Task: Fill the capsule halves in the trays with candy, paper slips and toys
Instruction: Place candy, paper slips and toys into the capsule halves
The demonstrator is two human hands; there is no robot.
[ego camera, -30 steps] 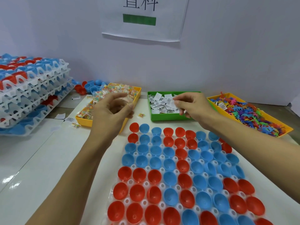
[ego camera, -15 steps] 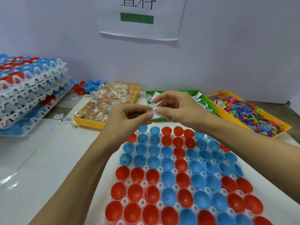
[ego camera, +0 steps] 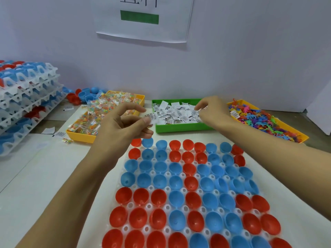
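Note:
A white tray [ego camera: 186, 178] in front of me holds several red and blue capsule halves, all empty. My left hand [ego camera: 125, 122] hovers above its far left corner and pinches a printed paper slip [ego camera: 152, 116] between thumb and finger. My right hand [ego camera: 211, 111] reaches into the green bin [ego camera: 179, 127] of paper slips, fingers curled on the slips there. A yellow bin of wrapped candy [ego camera: 100, 115] stands to the left of the green one. Another yellow bin with colourful toys [ego camera: 265, 120] stands to the right.
Stacked white trays of capsule halves [ego camera: 23, 97] rise at the left edge. Loose red and blue halves [ego camera: 84, 95] lie behind the candy bin. A few stray slips and a candy [ego camera: 67, 140] lie on the table by that bin. A wall with a paper sign [ego camera: 143, 18] closes the back.
The hands met over the tray's far edge, where a slip passed to the left hand. The right hand has since gone back to the green bin.

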